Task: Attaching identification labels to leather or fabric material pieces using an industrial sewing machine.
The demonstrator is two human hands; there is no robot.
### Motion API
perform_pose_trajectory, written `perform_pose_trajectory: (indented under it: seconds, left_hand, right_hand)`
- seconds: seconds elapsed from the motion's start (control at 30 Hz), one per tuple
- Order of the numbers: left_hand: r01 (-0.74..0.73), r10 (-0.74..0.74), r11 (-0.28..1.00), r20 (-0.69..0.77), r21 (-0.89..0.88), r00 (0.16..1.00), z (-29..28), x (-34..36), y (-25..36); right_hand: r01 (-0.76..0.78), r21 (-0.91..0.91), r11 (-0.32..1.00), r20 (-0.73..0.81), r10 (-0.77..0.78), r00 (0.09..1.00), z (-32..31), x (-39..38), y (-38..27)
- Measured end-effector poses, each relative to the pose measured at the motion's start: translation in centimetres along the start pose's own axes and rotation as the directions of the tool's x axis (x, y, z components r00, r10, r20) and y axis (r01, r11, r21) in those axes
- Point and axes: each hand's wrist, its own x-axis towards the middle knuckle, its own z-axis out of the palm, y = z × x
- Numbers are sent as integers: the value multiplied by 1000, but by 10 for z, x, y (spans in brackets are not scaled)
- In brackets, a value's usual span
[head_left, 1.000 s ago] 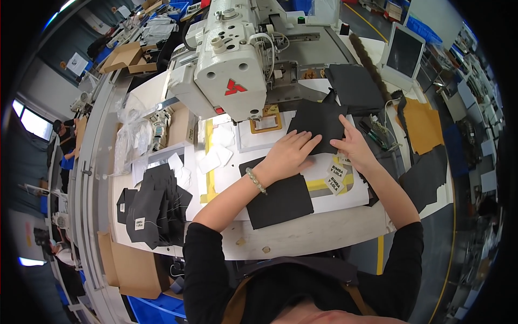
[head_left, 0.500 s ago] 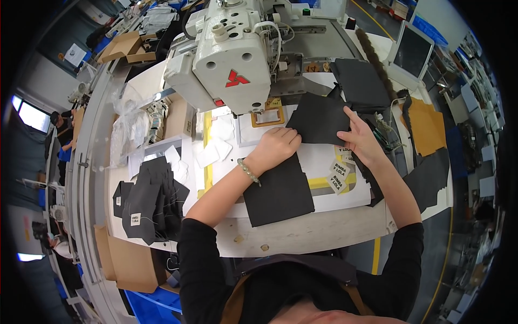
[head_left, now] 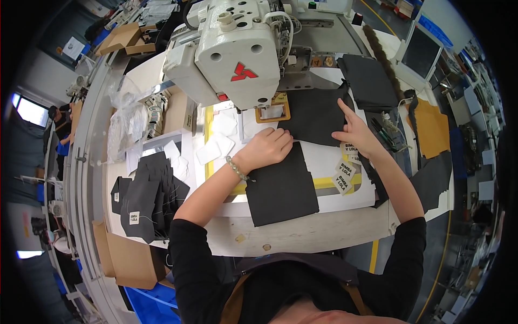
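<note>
A black fabric panel [head_left: 313,116] lies nearly flat on the white work surface, just right of the sewing machine head [head_left: 237,59]. My left hand [head_left: 268,148], with a beaded bracelet at the wrist, has its fingers curled together at the panel's lower left corner. Along the panel's right edge rests my right hand [head_left: 356,132], index finger stretched out and thumb apart from it. A second black panel [head_left: 283,189] lies nearer to me, partly beneath my left hand. Close to the left fingertips is a small gold-coloured frame [head_left: 273,113] under the machine head.
Pale printed labels [head_left: 343,175] lie below my right hand, and white patches [head_left: 216,148] left of my left hand. A labelled black fabric pile [head_left: 151,200] stands at left, another black stack [head_left: 369,81] at back right. A cardboard box [head_left: 178,113] and a monitor [head_left: 421,51] flank the machine.
The panel has shifted slightly left and now lies flatter. My left hand has moved a little left and down, and my right index finger has straightened along the edge.
</note>
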Motion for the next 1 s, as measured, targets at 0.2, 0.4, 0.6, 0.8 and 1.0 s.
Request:
perform_pose_trajectory:
  seconds: [0.2, 0.4, 0.6, 0.8, 1.0]
  left_hand:
    - [86, -96, 995, 212, 55, 972, -13, -16, -2]
    - [169, -196, 975, 201, 143, 960, -25, -35, -10]
    - [216, -250, 961, 213, 171, 944, -29, -46, -10]
    - [257, -281, 958, 233, 130, 931, -30, -51, -4]
    - [293, -306, 952, 220, 88, 926, -30, -51, -3]
  right_hand:
    - [262, -40, 964, -37, -264, 964, 14, 29, 13]
    - [529, -512, 676, 286, -447, 848, 34, 35, 7]
    - [648, -615, 449, 390, -541, 745, 38, 47, 19]
    - [650, -626, 430, 379, -561, 736, 40, 51, 26]
    - [639, -661, 394, 378, -560, 737, 41, 51, 27]
